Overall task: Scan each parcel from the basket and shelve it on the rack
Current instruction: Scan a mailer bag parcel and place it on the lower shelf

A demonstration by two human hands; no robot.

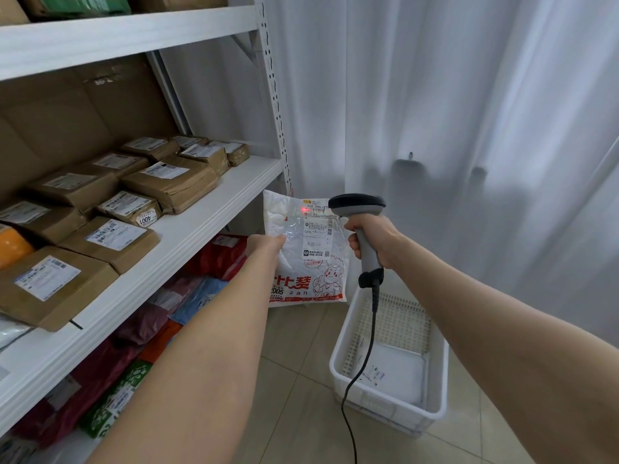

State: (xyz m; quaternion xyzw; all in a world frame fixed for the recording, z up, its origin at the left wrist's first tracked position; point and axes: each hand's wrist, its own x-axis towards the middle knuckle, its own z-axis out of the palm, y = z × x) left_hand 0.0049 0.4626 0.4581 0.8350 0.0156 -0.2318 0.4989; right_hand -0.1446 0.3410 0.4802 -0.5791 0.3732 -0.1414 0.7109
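Note:
My left hand (268, 244) holds a white plastic parcel (301, 262) with red print upright in front of me, gripping its left edge. My right hand (371, 241) grips the handle of a grey and black barcode scanner (360, 212), aimed at the parcel's shipping label. A red scan dot glows on that label near the top. Below the scanner, a white basket (435, 373) stands on the floor with one flat white parcel (392, 373) left inside. The white rack (187, 236) runs along my left.
Brown cardboard parcels (167, 185) fill the rack's middle shelf. Red, blue and green bagged parcels (187, 289) lie on the shelf below. The scanner's black cable (361, 363) hangs down across the basket. White curtains (469, 128) close off the right side. The floor is tiled.

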